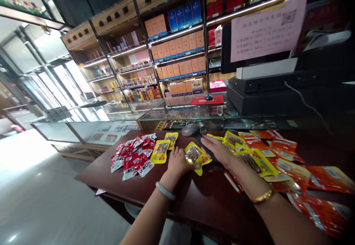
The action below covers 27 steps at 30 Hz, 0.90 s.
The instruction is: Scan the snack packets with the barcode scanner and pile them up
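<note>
your dark bench runs beneath the scanner. orange packets spread well right of the scanner; red-and-white packets heap up well left of it. your right hand is at the scanner's handle, fingers clamped on it. your left hand is left of the scanner and nearer you, at the edge of a yellow packet; can't tell if its fingers are apart or pinching. that yellow packet lies just on your side of the scanner's head, tilted.
</note>
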{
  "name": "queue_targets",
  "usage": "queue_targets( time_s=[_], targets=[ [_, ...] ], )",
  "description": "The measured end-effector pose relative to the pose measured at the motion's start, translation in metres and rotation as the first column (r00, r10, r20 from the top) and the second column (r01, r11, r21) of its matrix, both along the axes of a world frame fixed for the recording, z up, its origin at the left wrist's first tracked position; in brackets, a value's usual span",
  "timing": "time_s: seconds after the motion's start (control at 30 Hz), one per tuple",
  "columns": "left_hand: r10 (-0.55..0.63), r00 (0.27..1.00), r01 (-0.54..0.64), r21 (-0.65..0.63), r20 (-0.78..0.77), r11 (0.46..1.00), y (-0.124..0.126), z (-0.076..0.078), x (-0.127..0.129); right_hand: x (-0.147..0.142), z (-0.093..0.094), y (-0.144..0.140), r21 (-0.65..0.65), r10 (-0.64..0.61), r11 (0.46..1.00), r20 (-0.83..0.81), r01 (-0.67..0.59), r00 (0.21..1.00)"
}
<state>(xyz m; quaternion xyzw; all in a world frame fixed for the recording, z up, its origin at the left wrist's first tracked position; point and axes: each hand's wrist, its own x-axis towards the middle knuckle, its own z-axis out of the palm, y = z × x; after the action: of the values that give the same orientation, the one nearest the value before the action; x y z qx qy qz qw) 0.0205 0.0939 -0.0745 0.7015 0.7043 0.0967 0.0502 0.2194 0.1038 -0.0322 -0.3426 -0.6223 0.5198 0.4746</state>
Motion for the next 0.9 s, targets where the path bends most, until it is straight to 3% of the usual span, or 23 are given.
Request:
queue_targets(
  time_s=[0.13,0.2,0.33,0.43,0.53,0.63,0.73,0.9],
  targets=[
    [0.062,0.99,-0.065,0.023,0.127,0.998,0.005,0.0,0.004,-0.001,-0.003,0.001,-0.039,0.041,0.998,-0.028,-0.042,0.999],
    [0.101,0.949,-0.115,0.03,0.299,0.993,0.006,-0.003,0.001,-0.002,-0.003,0.001,-0.054,0.058,0.997,-0.037,-0.06,0.998],
    [0.048,0.701,-0.169,0.1,0.712,0.981,0.009,-0.012,-0.017,-0.003,-0.001,-0.002,-0.076,0.088,0.993,-0.048,-0.092,0.995],
    [-0.018,0.6,-0.254,0.211,0.8,0.944,0.007,-0.012,-0.042,-0.006,0.0,-0.008,-0.093,0.126,0.987,-0.043,-0.13,0.991],
    [-0.086,0.579,-0.292,0.304,0.811,0.907,-0.001,-0.008,-0.069,-0.011,-0.001,-0.014,-0.113,0.175,0.977,-0.042,-0.178,0.984],
    [-0.049,0.575,-0.329,0.286,0.817,0.9,-0.009,-0.007,-0.088,-0.018,-0.005,-0.02,-0.156,0.214,0.964,-0.031,-0.216,0.976],
    [0.024,0.589,-0.374,0.246,0.808,0.894,-0.013,-0.012,-0.097,-0.024,-0.007,-0.025,-0.181,0.253,0.952,0.008,-0.248,0.967],
    [0.005,0.615,-0.353,0.27,0.789,0.896,-0.014,-0.016,-0.1,-0.027,-0.007,-0.028,-0.172,0.255,0.954,0.039,-0.245,0.966]
  ],
)
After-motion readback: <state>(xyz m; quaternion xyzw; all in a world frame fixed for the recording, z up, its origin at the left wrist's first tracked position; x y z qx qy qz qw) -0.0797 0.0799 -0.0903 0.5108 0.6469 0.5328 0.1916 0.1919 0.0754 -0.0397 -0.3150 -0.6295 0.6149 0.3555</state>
